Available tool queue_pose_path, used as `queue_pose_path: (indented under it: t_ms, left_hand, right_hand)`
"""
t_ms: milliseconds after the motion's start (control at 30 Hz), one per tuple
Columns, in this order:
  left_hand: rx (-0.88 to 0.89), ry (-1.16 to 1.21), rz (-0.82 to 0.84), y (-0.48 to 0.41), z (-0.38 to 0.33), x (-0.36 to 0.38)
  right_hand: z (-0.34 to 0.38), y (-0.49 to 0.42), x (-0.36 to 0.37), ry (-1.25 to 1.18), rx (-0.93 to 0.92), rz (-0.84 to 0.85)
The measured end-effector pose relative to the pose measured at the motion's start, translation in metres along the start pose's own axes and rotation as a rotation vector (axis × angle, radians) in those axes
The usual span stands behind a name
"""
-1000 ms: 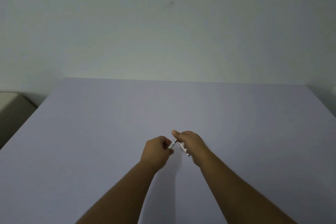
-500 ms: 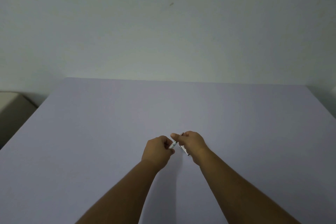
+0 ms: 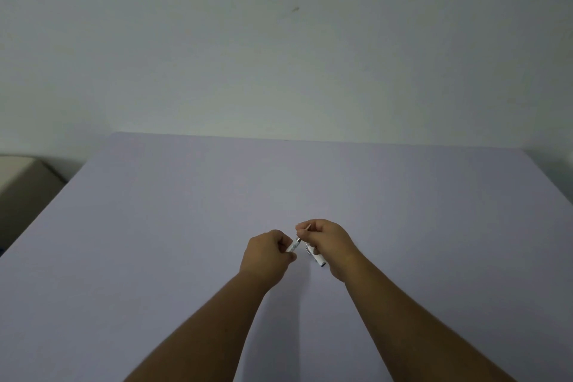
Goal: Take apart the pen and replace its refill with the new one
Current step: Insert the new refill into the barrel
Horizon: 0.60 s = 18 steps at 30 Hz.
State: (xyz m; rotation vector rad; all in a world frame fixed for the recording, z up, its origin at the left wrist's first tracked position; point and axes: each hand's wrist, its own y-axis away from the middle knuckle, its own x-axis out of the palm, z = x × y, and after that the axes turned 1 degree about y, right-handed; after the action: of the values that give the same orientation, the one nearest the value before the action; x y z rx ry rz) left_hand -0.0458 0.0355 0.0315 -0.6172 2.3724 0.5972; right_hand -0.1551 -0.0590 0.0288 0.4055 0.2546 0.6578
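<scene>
My left hand (image 3: pixel 266 254) is closed around a white pen barrel (image 3: pixel 293 246), whose open end points up and right. My right hand (image 3: pixel 328 242) pinches a thin refill (image 3: pixel 307 228) between thumb and forefinger just beyond that end. Tucked under the same hand's palm is a second white pen piece with a clip (image 3: pixel 315 256). Both hands hover close together over the pale lilac table (image 3: pixel 186 211). Most of each pen part is hidden by fingers.
A plain wall rises behind the table's far edge. A beige box-like object (image 3: pixel 18 177) stands off the table's left side. The table's right corner (image 3: pixel 545 170) meets a dark gap.
My right hand has lifted slightly up and right, and a gap has opened between it and the barrel in my left hand. The thin refill tip now shows at its fingertips.
</scene>
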Motion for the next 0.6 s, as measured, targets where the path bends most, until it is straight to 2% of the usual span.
queue_pose_path:
  t_ms: [133, 300, 467, 600]
  left_hand:
    - [0.008, -0.009, 0.014, 0.002, 0.001, 0.004]
    - [-0.011, 0.027, 0.002, 0.001, 0.002, 0.004]
    - [-0.013, 0.007, -0.015, 0.004, 0.002, 0.008]
    - [-0.043, 0.015, -0.013, 0.003, 0.006, 0.009]
  right_hand:
    - [0.005, 0.000, -0.001, 0.139, 0.080, -0.058]
    - [0.002, -0.002, -0.001, 0.005, 0.040, -0.005]
    - [-0.004, -0.008, 0.001, -0.003, 0.091, -0.103]
    - [-0.009, -0.013, 0.002, 0.063, 0.099, -0.078]
